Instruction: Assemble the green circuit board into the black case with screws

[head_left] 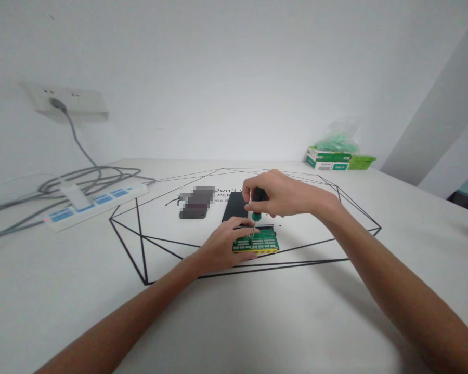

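A green circuit board (265, 240) with a yellow strip along its near edge lies on the white table. My left hand (228, 243) grips the board at its left side, fingers reaching over its top and along the near edge. Above the board, my right hand (278, 195) is closed around the handle of a screwdriver (256, 216) with a dark and green grip. Its thin shaft points down, and the tip meets the board near my left fingers. Just behind the board lies a flat black panel (234, 205), partly covered by my hands.
A pixelated dark object (197, 202) lies left of the panel. At the left are a power strip (97, 206) and coiled grey cables (89, 179). Green and white boxes (328, 158) with a plastic bag (337, 137) stand at the back right. Black lines mark the tabletop.
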The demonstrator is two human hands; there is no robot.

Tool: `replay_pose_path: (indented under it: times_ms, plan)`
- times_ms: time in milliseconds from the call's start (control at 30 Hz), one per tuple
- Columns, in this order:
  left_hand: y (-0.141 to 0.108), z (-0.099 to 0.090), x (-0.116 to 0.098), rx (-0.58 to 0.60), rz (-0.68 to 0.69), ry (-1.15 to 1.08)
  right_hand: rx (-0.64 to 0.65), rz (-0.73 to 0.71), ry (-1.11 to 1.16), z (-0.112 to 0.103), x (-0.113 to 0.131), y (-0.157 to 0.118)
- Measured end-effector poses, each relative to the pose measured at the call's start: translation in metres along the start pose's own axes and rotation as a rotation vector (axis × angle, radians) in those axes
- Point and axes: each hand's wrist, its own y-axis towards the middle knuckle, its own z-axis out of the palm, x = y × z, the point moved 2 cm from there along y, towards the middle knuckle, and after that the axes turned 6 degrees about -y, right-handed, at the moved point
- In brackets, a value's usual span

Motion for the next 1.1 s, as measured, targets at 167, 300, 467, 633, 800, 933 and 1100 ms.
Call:
replay_pose_path:
  times_ms: [167, 300, 467, 633, 800, 933, 1100]
  plan:
    - [0.003, -0.003, -0.001, 0.013, -0.028, -0.029, -0.069, -0.073, -0.003, 0.004, -0.003, 0.002]
    - [0.004, -0.003, -0.001, 0.014, -0.014, -0.032, -0.136, -0.015, -0.034, 0.010, -0.004, 0.003]
    - [0.003, -0.003, -0.002, -0.008, 0.012, -0.015, -0.348, 0.012, -0.017, 0.029, -0.006, 0.000]
    - [0.004, -0.004, -0.010, -0.132, -0.021, -0.172, -0.579, 0.103, 0.092, 0.047, -0.020, -0.010]
    - [0.008, -0.006, -0.017, -0.231, -0.132, -0.366, -0.678, 0.123, 0.159, 0.052, -0.021, -0.015]
    - [0.008, -0.005, -0.015, -0.246, -0.151, -0.385, -0.768, 0.071, 0.155, 0.057, -0.018, -0.015]
    - [0.007, -0.004, -0.011, -0.270, -0.201, -0.423, -0.817, 0.063, 0.196, 0.063, -0.015, -0.014]
